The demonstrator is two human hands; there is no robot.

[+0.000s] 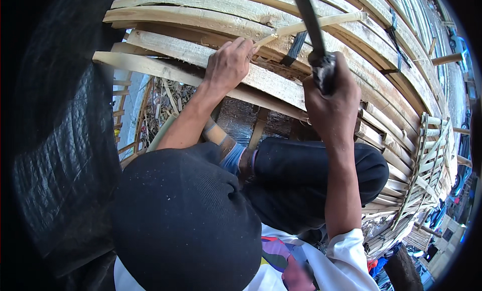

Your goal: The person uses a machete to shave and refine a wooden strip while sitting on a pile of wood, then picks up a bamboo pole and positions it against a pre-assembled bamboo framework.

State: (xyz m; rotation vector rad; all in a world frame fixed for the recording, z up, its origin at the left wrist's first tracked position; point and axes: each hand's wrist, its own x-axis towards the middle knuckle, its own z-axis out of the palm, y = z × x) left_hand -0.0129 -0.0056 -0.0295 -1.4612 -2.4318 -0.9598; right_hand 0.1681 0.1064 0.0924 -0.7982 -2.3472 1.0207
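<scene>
My left hand (228, 65) is closed on the near end of a thin, pale bamboo strip (321, 23). The strip slants up to the right across long stacked wooden slats (186, 17) and has a joint partway along. In my right hand (332, 103) is a machete (309, 25), gripped by its dark wrapped handle. Its dark blade points up and away, passing over the strip in this view; whether the two touch I cannot tell. The blade's tip lies beyond the upper edge.
Black bands (295, 48) tie the slats. My bent legs in dark trousers (306, 175) are close below my hands. A dark plastic sheet (65, 155) hangs at the left. Woven bamboo strips (429, 155) and protruding poles (447, 58) are on the right.
</scene>
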